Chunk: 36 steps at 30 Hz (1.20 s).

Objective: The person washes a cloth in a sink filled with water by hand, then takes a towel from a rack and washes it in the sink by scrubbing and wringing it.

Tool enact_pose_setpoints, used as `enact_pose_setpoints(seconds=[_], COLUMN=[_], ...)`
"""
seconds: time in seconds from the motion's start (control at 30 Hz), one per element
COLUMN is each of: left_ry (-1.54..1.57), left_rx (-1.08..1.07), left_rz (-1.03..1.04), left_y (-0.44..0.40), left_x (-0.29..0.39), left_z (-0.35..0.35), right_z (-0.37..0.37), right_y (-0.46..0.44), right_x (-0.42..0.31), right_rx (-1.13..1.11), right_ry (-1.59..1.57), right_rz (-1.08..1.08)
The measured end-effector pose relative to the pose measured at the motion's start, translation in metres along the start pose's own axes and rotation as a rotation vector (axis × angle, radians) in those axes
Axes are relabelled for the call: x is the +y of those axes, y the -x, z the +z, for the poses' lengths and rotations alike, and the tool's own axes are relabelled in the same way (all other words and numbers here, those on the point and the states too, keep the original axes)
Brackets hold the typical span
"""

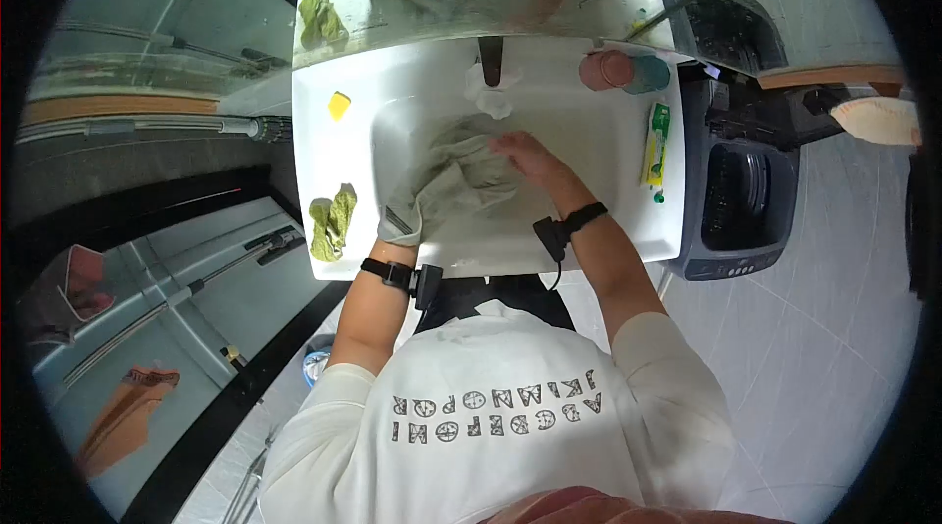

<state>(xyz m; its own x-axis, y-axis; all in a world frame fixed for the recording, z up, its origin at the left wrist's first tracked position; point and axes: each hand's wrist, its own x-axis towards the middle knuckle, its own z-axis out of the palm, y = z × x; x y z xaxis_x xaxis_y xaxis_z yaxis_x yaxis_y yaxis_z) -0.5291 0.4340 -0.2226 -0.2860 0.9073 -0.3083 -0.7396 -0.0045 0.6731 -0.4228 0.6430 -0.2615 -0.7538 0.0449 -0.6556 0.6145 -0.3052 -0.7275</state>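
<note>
A wet grey cloth (461,176), which looks like a sock with dark stripes at its cuff (396,226), lies in the white sink basin (388,146). That cuff surrounds my left wrist, and the cloth hides the hand and its fingers. Below it shows my left forearm (368,318) with a black strap. My right hand (532,157) is at the cloth's right side, fingers pointing left and somewhat apart; whether they touch the fabric is hard to tell. White foam (494,104) sits under the dark faucet (491,61).
Green crumpled cloth (334,223) and a yellow piece (340,105), perhaps soap, rest on the sink's left rim. At right are a pink cup (604,71), a teal cup (648,75) and a green-yellow tube (655,146). A dark washing machine (741,195) stands beside the sink.
</note>
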Motion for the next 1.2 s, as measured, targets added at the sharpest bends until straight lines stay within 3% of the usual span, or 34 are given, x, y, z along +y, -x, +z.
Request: enact_pose_setpoints(seconds=[0.03, 0.07, 0.1, 0.17, 0.2, 0.23, 0.27, 0.33, 0.4, 0.43, 0.47, 0.53, 0.57, 0.6, 0.63, 0.67, 0.73, 0.77, 0.83, 0.87, 0.93, 1.0, 1.1, 1.13, 1.2], left_ry=[-0.789, -1.575, -1.575, -1.437, -1.440, -1.211, -0.958, -1.323, -1.308, -1.293, -1.287, 0.172, 0.172, 0.246, 0.321, 0.320, -0.037, -0.213, 0.149, 0.265, 0.362, 0.381, 0.373, 0.357, 0.370], left_rx=[0.034, 0.059, 0.049, 0.188, 0.179, 0.315, 0.439, 0.315, 0.244, 0.178, 0.173, 0.450, 0.448, 0.624, 0.803, 0.807, 0.657, 0.576, 0.532, 0.498, 0.426, 0.387, 0.382, 0.396, 0.433], left_rz=[0.263, 0.525, 0.520, -0.726, -0.726, -0.373, -0.035, 0.348, 0.364, 0.374, 0.372, -0.051, -0.060, -0.205, -0.349, -0.354, -0.293, -0.259, -0.281, -0.296, -0.304, -0.311, -0.299, -0.307, -0.320], left_y=[0.012, 0.021, 0.020, 0.003, 0.000, 0.000, 0.002, -0.026, -0.049, -0.055, -0.058, -0.066, -0.071, -0.079, -0.085, -0.087, -0.089, -0.089, -0.079, -0.078, -0.075, -0.074, -0.070, -0.066, -0.063], left_x=[-0.015, -0.030, -0.048, -0.074, -0.074, -0.072, -0.073, -0.051, -0.059, -0.061, -0.062, -0.061, -0.064, -0.070, -0.080, -0.096, -0.150, -0.174, -0.142, -0.125, -0.107, -0.096, -0.094, -0.092, -0.088], left_z=[-0.018, -0.038, -0.069, -0.119, -0.112, -0.095, -0.076, -0.011, -0.002, 0.000, 0.000, 0.002, 0.001, -0.008, -0.018, -0.029, -0.061, -0.075, -0.027, -0.012, -0.001, 0.002, 0.013, 0.014, 0.016], right_z=[-0.002, -0.002, -0.004, -0.023, -0.028, -0.023, -0.014, 0.002, 0.016, 0.008, -0.005, -0.005, 0.019, 0.043, 0.064, 0.085, 0.085, 0.061, 0.060, 0.077, 0.092, 0.100, 0.037, 0.055, 0.078], right_y=[0.008, 0.016, 0.020, 0.015, 0.012, 0.009, 0.004, 0.002, 0.014, 0.009, -0.001, -0.008, -0.009, -0.014, -0.021, -0.028, -0.029, -0.026, -0.022, -0.015, -0.014, -0.018, -0.024, -0.020, -0.011], right_x=[-0.015, -0.021, -0.022, -0.017, -0.010, -0.002, 0.006, 0.002, -0.012, -0.008, -0.004, 0.013, 0.032, 0.041, 0.046, 0.050, 0.044, 0.023, 0.024, 0.035, 0.042, 0.041, 0.012, 0.018, 0.029], right_rx=[-0.012, 0.064, 0.145, 0.224, 0.296, 0.300, 0.383, 0.451, 0.102, 0.107, 0.238, 0.376, 0.508, 0.618, 0.618, 0.723, 0.809, 0.721, 0.629, 0.790, 0.931, 0.673, 0.589, 0.585, 0.685], right_ry=[0.032, -0.398, -0.826, -0.665, -0.505, -0.510, 0.022, 0.558, 0.251, 0.251, 0.235, 0.219, 0.798, 1.381, 1.378, 1.107, 0.820, 0.873, 0.902, 1.099, 1.314, 0.754, 0.501, 0.483, 0.755], right_rz=[0.064, -0.060, -0.186, -0.235, -0.271, -0.264, -0.235, -0.203, -0.269, -0.265, -0.122, 0.024, -0.201, -0.437, -0.435, -0.426, -0.401, -0.209, -0.011, -0.233, -0.453, -0.137, -0.052, -0.048, -0.362])
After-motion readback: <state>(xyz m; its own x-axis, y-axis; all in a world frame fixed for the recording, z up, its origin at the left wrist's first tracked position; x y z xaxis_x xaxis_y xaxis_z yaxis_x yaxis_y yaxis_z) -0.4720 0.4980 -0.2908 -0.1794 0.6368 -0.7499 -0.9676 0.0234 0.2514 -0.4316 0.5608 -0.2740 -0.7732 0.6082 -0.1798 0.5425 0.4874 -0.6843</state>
